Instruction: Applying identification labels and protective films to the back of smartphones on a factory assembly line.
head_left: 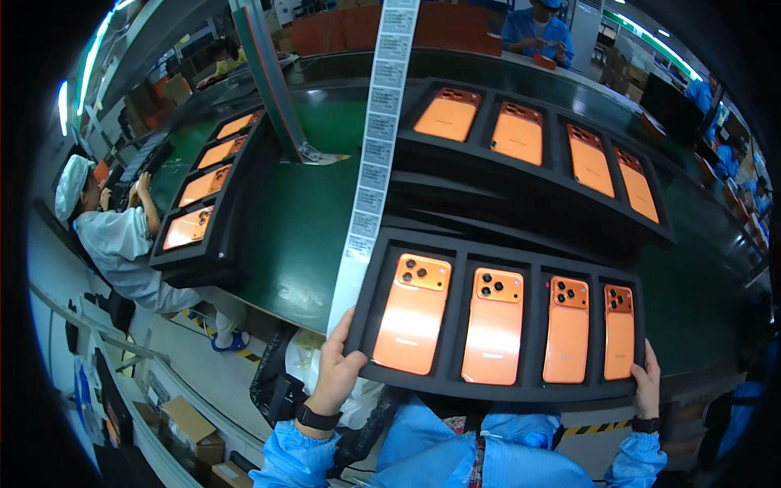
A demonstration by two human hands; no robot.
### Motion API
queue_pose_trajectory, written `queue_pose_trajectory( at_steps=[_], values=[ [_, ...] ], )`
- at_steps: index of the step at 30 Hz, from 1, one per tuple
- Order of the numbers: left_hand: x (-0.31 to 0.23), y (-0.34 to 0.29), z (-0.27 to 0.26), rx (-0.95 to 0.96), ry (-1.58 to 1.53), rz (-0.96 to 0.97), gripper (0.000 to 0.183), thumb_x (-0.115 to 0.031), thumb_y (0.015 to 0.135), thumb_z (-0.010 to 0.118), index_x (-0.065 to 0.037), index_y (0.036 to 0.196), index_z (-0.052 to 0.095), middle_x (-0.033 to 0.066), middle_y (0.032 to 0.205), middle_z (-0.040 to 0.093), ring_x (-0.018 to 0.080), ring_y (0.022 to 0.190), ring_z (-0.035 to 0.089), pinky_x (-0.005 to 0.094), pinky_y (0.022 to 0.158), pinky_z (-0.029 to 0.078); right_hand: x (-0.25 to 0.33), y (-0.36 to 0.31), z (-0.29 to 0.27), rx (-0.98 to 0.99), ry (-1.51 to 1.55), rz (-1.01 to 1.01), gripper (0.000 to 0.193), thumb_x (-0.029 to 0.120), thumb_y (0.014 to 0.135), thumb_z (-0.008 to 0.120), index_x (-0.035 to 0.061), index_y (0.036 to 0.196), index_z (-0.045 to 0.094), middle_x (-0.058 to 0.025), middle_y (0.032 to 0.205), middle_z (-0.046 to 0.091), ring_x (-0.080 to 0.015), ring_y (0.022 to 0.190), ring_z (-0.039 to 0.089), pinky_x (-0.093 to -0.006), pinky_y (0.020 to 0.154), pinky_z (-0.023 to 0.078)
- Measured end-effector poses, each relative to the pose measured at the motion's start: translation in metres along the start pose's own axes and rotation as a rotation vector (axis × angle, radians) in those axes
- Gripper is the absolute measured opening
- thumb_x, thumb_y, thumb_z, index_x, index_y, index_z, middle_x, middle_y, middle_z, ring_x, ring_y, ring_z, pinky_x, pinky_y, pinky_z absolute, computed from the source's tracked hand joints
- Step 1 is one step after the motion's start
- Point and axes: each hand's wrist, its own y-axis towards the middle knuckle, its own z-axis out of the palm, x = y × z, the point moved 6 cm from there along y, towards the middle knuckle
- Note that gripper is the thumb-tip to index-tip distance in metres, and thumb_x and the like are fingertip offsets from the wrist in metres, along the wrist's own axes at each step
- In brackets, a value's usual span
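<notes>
A black foam tray (pixel 455 254) is held up in front of me by both hands. My left hand (pixel 335 370) grips its left end, thumb over the near corner. At the opposite end my right hand (pixel 647 381) clasps the edge. Several orange smartphones lie back side up in the tray's slots, among them one phone (pixel 411 317) at the left and one (pixel 619 333) at the right. Just beyond, another black tray (pixel 556 134) of orange phones sits on a dark stack. A long strip of printed labels (pixel 374 154) hangs down past my left hand.
More trays of orange phones (pixel 205 185) are stacked at the left on the green worktable (pixel 301 244). A metal post (pixel 272 81) rises from the table. A person in a white cap (pixel 114 220) sits at the left; another in blue (pixel 537 34) works across the table.
</notes>
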Motion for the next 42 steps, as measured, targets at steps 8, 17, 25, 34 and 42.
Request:
queue_pose_trajectory(
  at_steps=[8,17,25,34,42],
  values=[
    [-0.078,0.089,-0.026,-0.245,0.610,0.501,0.067,-0.018,0.074,0.073,0.002,0.132,0.044,0.0152,0.116,0.054,0.0229,0.103,0.055,0.0298,0.078,0.047,0.159,0.016,0.053,-0.145,-0.421,-0.472,0.044,0.017,0.085,0.053,0.0025,0.126,0.053,-0.0147,0.133,0.050,-0.0298,0.130,0.041,-0.0432,0.108,0.029],
    [-0.032,0.154,-0.031,0.289,0.119,-0.243,0.018,-0.017,0.091,0.060,0.000,0.089,0.066,0.0023,0.078,0.066,0.0082,0.066,0.060,0.0217,0.058,0.046,0.227,0.010,0.267,0.419,-0.273,-1.022,0.019,0.004,0.078,0.065,-0.0001,0.097,0.066,-0.0142,0.104,0.063,-0.0324,0.106,0.056,-0.0415,0.091,0.045],
    [-0.008,0.060,-0.111,0.162,0.589,-0.413,0.017,-0.012,0.084,0.067,0.003,0.076,0.070,0.0047,0.073,0.068,0.0095,0.063,0.061,0.0237,0.057,0.046,0.193,-0.013,0.360,0.619,-0.144,-1.122,0.018,0.009,0.075,0.068,0.0010,0.091,0.066,-0.0084,0.098,0.060,-0.0262,0.098,0.056,-0.0361,0.080,0.047],
    [-0.038,-0.039,-0.039,0.190,-0.209,-0.274,0.028,-0.018,0.095,0.055,0.007,0.100,0.067,0.0088,0.094,0.068,0.0105,0.085,0.061,0.0243,0.078,0.047,0.175,-0.052,0.383,0.719,-0.207,-1.008,0.029,0.020,0.074,0.073,0.0048,0.098,0.067,-0.0077,0.100,0.059,-0.0260,0.098,0.054,-0.0378,0.081,0.046],
    [-0.034,-0.046,-0.029,0.073,-0.151,-0.318,0.026,-0.015,0.091,0.054,0.007,0.090,0.068,0.0116,0.087,0.068,0.0134,0.075,0.064,0.0242,0.068,0.050,0.174,-0.057,0.375,0.600,-0.194,-1.077,0.019,0.013,0.073,0.070,0.0053,0.090,0.069,-0.0039,0.088,0.062,-0.0231,0.086,0.056,-0.0348,0.073,0.043]
  ],
)
